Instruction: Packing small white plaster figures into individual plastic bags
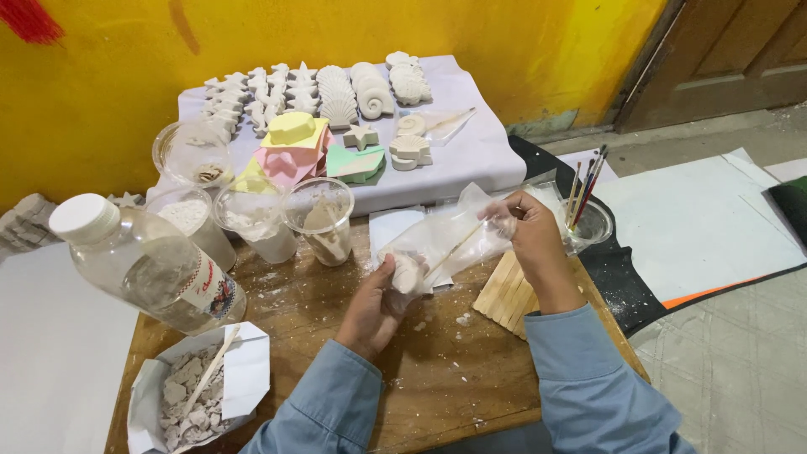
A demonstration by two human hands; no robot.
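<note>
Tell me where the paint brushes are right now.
The paint brushes stand in a clear cup at the table's right edge, just right of the right hand.

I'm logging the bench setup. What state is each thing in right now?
Left hand: closed around a white plaster piece.
Right hand: pinching the clear plastic bag.
Bottle: capped, lying tilted.
Paper box: open, holding plaster chunks.
Plastic cups: upright, uncovered.
Brushes: standing in a cup.

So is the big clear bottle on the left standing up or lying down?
Lying down. The bottle rests on its side on the wooden table, its white cap pointing up-left, beside the plastic cups.
</note>
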